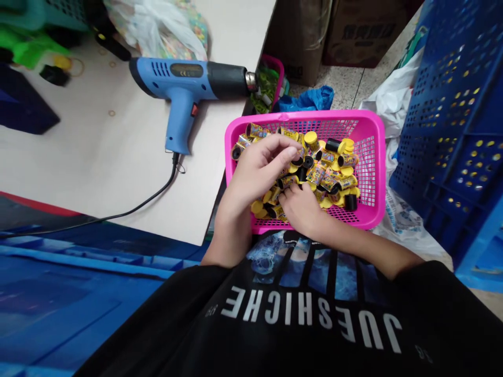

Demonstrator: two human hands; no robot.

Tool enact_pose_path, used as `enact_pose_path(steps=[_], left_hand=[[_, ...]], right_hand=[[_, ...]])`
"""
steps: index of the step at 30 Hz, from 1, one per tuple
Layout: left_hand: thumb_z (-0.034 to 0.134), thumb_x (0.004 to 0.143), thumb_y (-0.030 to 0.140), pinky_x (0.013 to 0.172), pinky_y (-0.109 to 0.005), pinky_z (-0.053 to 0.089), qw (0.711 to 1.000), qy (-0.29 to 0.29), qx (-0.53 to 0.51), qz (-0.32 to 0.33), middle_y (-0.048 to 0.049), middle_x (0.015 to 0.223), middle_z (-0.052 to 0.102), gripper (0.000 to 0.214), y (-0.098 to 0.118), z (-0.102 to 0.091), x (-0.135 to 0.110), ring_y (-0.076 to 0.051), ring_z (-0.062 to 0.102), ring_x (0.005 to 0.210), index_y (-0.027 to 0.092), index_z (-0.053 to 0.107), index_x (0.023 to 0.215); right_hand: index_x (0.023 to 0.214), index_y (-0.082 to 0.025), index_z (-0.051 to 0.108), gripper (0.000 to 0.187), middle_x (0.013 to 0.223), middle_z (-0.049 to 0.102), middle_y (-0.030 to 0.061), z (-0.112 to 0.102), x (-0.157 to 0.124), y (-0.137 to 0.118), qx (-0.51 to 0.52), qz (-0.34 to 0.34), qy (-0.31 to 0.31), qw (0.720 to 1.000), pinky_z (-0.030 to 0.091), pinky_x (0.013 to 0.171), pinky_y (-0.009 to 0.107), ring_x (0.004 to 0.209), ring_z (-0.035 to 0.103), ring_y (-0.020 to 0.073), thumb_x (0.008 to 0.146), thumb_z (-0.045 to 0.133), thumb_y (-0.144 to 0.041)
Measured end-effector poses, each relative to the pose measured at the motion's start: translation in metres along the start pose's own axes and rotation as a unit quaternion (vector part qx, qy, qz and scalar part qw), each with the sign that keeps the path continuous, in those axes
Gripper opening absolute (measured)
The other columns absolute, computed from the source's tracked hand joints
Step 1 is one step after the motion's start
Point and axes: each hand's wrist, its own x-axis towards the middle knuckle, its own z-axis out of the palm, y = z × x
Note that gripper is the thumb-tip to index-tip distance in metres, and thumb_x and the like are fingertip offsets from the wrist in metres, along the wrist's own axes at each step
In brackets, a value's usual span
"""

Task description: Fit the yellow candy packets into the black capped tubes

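Reaching both hands into yellow-capped printed canisters piled in pink mesh basket: left hand narrow, fingers pinched on top, hold unclear; right hand curled low among pile; heat gun beyond left hand.

We face a mesh basket at twelve o'clock, small capped canisters inside it; a heat gun lies on the table at eleven, a perforated crate at two.
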Motion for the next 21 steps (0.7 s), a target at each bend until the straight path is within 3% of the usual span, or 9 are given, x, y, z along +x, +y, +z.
enact_pose_path(steps=[4, 8, 11, 14, 16, 18, 20, 21], left_hand=[[0.068, 0.093, 0.05, 0.074, -0.029, 0.056, 1.0, 0.003, -0.001, 0.008, -0.0037, 0.089, 0.075, 0.028, 0.002, -0.005, -0.004, -0.017, 0.069, 0.084, 0.023, 0.075, 0.097], [0.067, 0.094, 0.051, 0.075, -0.029, 0.056, 1.0, 0.008, 0.005, 0.009, -0.0039, 0.092, 0.076, 0.029, 0.004, -0.009, -0.009, -0.017, 0.069, 0.084, 0.023, 0.076, 0.099], [0.066, 0.095, 0.048, 0.079, -0.031, 0.055, 1.0, -0.014, 0.025, -0.005, -0.0046, 0.093, 0.077, 0.029, 0.007, -0.014, -0.012, -0.018, 0.07, 0.085, 0.021, 0.077, 0.097], [0.064, 0.095, 0.045, 0.077, -0.03, 0.053, 0.989, -0.115, 0.091, -0.017, -0.0047, 0.089, 0.078, 0.029, 0.01, -0.012, -0.012, -0.018, 0.07, 0.081, 0.019, 0.078, 0.091], [0.06, 0.097, 0.039, 0.075, -0.029, 0.051, 0.957, -0.241, 0.157, -0.024, -0.005, 0.087, 0.079, 0.029, 0.011, 0.0, -0.012, -0.017, 0.07, 0.078, 0.018, 0.079, 0.09], [0.054, 0.099, 0.034, 0.074, -0.028, 0.05, 0.897, -0.376, 0.229, -0.038, -0.0071, 0.088, 0.079, 0.032, 0.012, 0.02, -0.016, -0.017, 0.071, 0.076, 0.016, 0.08, 0.09], [0.049, 0.102, 0.032, 0.075, -0.03, 0.05, 0.828, -0.467, 0.305, -0.057, -0.0122, 0.093, 0.08, 0.037, 0.012, 0.044, -0.024, -0.021, 0.072, 0.079, 0.012, 0.079, 0.095], [0.047, 0.102, 0.033, 0.075, -0.032, 0.051, 0.801, -0.486, 0.342, -0.067, -0.0155, 0.097, 0.079, 0.039, 0.012, 0.056, -0.029, -0.024, 0.073, 0.083, 0.01, 0.079, 0.099]], right_hand=[[0.106, -0.016, 0.079, 0.037, 0.118, 0.076, 0.0183, 0.002, 0.002, 0.001, -0.029, -0.002, -0.016, 0.999, 0.043, 0.085, 0.048, 0.114, 0.061, 0.0344, 0.098, 0.044, -0.01], [0.109, -0.015, 0.077, 0.03, 0.117, 0.076, 0.0158, -0.011, -0.015, 0.024, -0.021, -0.034, 0.017, 0.999, 0.047, 0.09, 0.048, 0.117, 0.061, 0.0342, 0.1, 0.048, -0.016], [0.116, -0.018, 0.074, 0.029, 0.119, 0.077, 0.0124, -0.031, -0.042, 0.055, 0.098, -0.022, 0.11, 0.989, 0.049, 0.098, 0.05, 0.116, 0.063, 0.0329, 0.095, 0.066, -0.036], [0.12, -0.022, 0.074, 0.033, 0.123, 0.077, 0.0096, -0.042, -0.072, 0.086, 0.244, 0.021, 0.212, 0.946, 0.05, 0.104, 0.049, 0.117, 0.067, 0.0293, 0.091, 0.072, -0.038], [0.12, -0.024, 0.073, 0.035, 0.118, 0.077, 0.0078, -0.04, -0.086, 0.102, 0.304, 0.07, 0.265, 0.912, 0.054, 0.099, 0.047, 0.109, 0.07, 0.0275, 0.088, 0.075, -0.037], [0.121, -0.025, 0.071, 0.039, 0.113, 0.077, 0.0057, -0.031, -0.094, 0.113, 0.352, 0.113, 0.321, 0.872, 0.057, 0.091, 0.043, 0.099, 0.072, 0.0248, 0.085, 0.077, -0.038], [0.122, -0.026, 0.069, 0.04, 0.113, 0.075, 0.0042, -0.021, -0.097, 0.121, 0.398, 0.126, 0.362, 0.833, 0.059, 0.084, 0.039, 0.093, 0.072, 0.0223, 0.085, 0.077, -0.039], [0.123, -0.027, 0.068, 0.04, 0.112, 0.075, 0.0037, -0.016, -0.097, 0.123, 0.419, 0.124, 0.374, 0.818, 0.059, 0.082, 0.037, 0.092, 0.071, 0.0214, 0.086, 0.077, -0.04]])
